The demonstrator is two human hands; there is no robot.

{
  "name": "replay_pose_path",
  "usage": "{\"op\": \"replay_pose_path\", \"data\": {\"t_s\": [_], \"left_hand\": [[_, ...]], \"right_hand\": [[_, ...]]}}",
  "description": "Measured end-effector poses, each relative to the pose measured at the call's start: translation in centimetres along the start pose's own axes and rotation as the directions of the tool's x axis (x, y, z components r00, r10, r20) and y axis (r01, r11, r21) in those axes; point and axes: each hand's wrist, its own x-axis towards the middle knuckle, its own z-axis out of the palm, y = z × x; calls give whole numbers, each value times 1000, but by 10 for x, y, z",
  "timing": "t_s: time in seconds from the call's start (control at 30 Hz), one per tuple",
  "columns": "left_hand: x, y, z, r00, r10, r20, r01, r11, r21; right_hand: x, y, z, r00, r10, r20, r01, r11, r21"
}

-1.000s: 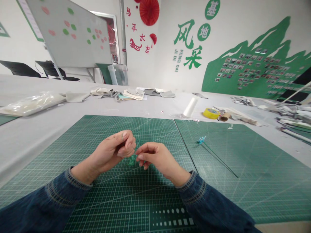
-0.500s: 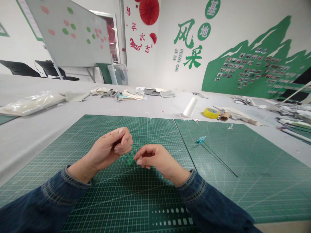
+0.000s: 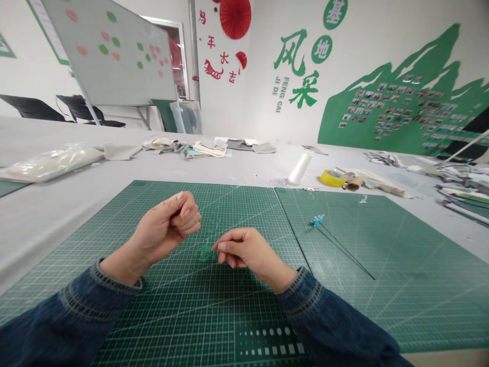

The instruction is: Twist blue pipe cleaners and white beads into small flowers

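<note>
My left hand (image 3: 167,224) is raised over the cutting mat (image 3: 160,306), its fingers curled into a closed fist with the thumb on top. What it holds, if anything, is hidden. Lower and to the right, thumb and forefinger of my right hand (image 3: 244,250) pinch the edge of a small green lacy piece (image 3: 205,252), which looks like thin thread or yarn. Faint green strands seem to rise from it, hard to make out against the mat. A blue flower on a thin dark green stem (image 3: 317,220) lies on the mat to the right.
A white thread cone (image 3: 300,168), a yellow tape roll (image 3: 332,177) and a brown cardboard tube (image 3: 355,183) are beyond the mats. Cloth scraps (image 3: 208,148) lie along the far side. A plastic-wrapped bundle (image 3: 53,162) sits at left, and cluttered strips (image 3: 462,188) at far right.
My left hand has moved left and slightly up, away from my right hand, so the gap between them is wider. The right hand keeps its pinch on the green piece, almost in place.
</note>
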Motion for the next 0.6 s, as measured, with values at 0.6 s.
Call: {"op": "replay_pose_path", "data": {"t_s": [0.6], "left_hand": [[-1, 13, -8, 994, 56, -96, -43, 989, 140]], "right_hand": [[-2, -10, -5, 995, -10, -103, 3, 998, -67]]}}
